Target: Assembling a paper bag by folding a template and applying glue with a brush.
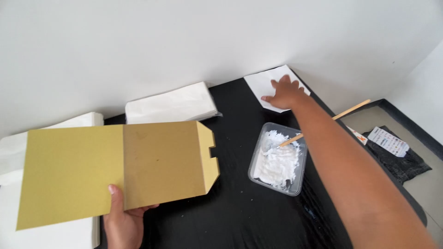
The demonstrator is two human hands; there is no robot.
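Pinched between thumb and fingers, the folded gold cardboard sheet (117, 168) is held up off the table by the left hand (123, 221), thumb on its lower edge and the fingers hidden behind it. Beyond that grip, the right hand (284, 93) lies flat and spread on a white paper piece (272, 83) at the far end of the black table (230, 216), gripping nothing. Between the two hands sits a clear plastic tray (278, 159) of white paste with a wooden stick (323, 123) leaning in it. Behind the cardboard lies a stack of white paper bags (170, 106); more white paper left of the grip is partly covered and cut off. A plain white wall backs the table.
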